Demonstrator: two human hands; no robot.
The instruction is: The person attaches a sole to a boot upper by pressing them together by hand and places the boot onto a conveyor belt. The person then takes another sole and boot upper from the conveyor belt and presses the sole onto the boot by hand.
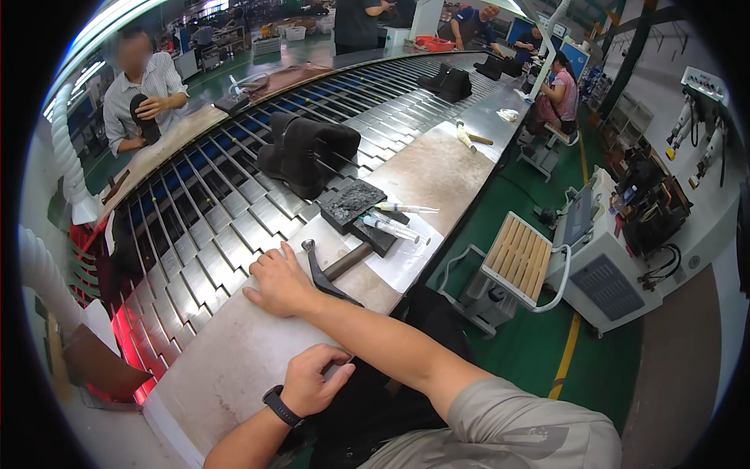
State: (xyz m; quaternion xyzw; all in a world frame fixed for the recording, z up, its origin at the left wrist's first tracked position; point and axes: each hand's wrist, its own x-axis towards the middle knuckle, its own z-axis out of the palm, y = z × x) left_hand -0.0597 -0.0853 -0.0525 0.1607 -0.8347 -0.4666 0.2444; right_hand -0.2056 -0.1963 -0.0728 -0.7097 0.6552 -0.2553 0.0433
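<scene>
My right hand (pixel 280 283) reaches across the pale work board with its fingers spread, fingertips by the conveyor's edge, and nothing shows in its grasp. Nearer to me, at the board's front edge, my left hand (pixel 314 378) is loosely curled, thumb apart from the fingers; it wears a black watch (pixel 282 406). Just right of my right hand lies a cobbler's hammer (pixel 319 272) with a dark curved head and a brown handle. Past it, a worn dark block (pixel 353 205) rests partly over a black block (pixel 380 234). Two syringes (pixel 395 227) lie beside them on white paper (pixel 406 264).
Dark boots (pixel 308 153) stand on the slatted metal conveyor (pixel 223 219), with more boots (pixel 447 83) farther along. A person (pixel 144 86) across it holds a dark shoe part. At right are a wooden-slatted stand (pixel 517 254) and a white machine (pixel 605 270).
</scene>
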